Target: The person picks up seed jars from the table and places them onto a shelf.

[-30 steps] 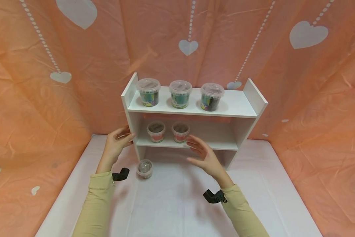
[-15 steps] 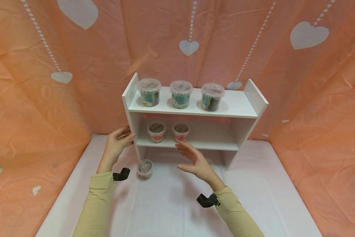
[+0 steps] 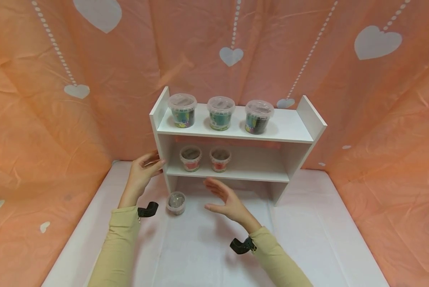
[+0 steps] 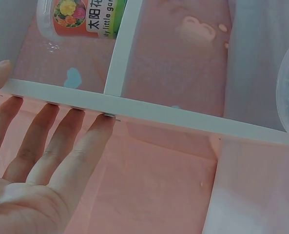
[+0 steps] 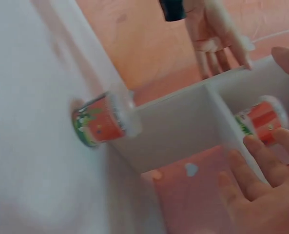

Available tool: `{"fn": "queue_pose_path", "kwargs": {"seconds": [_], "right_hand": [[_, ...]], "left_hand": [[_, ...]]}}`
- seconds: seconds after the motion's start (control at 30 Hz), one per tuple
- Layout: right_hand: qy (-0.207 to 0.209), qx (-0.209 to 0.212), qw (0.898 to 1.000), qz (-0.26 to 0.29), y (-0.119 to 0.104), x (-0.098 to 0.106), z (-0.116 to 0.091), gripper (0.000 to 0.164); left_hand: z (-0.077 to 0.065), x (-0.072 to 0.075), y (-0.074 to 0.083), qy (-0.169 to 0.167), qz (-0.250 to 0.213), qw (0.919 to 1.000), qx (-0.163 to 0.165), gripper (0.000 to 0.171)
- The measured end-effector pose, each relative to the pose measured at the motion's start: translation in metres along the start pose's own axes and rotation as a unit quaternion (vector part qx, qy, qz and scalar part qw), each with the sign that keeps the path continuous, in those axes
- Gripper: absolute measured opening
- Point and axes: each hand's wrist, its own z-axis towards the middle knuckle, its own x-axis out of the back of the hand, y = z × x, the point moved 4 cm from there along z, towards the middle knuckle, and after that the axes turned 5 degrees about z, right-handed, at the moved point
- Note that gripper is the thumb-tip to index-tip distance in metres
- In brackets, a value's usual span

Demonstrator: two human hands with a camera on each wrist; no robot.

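Observation:
My left hand (image 3: 142, 175) holds the left side panel of a white shelf unit (image 3: 228, 177), its fingertips against the outer face and the thumb over the front edge. My right hand (image 3: 226, 201) hovers before the unit's bottom opening, fingers loosely extended and holding nothing. Below and to its left, a small lidded tub (image 3: 176, 203) stands on the table at the shelf's foot; the right wrist view shows its red and green label. Two similar red-labelled tubs, a left one (image 3: 190, 158) and a right one (image 3: 220, 159), stand on the middle shelf.
On the top shelf stand three larger clear-lidded tubs, the left one (image 3: 183, 111), the middle one (image 3: 220, 113) and the right one (image 3: 259, 116). An orange curtain (image 3: 128, 99) with white hearts surrounds the white-covered table (image 3: 307, 239).
My right hand has moved left and down, away from the right middle-shelf tub toward the tub on the table. My left hand stays at the side panel.

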Motion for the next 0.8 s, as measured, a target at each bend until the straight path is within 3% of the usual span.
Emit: {"fn": "queue_pose_path", "kwargs": {"seconds": [0.27,0.8], "right_hand": [[0.012,-0.046,0.999,0.0,0.026,-0.004,0.001,0.071],[0.018,-0.086,0.996,0.01,0.063,-0.011,0.004,0.071]], "left_hand": [[0.0,0.0,-0.002,0.0,-0.002,1.0,0.006,0.052],[0.0,0.001,-0.002,-0.001,-0.003,1.0,0.006,0.052]]}}
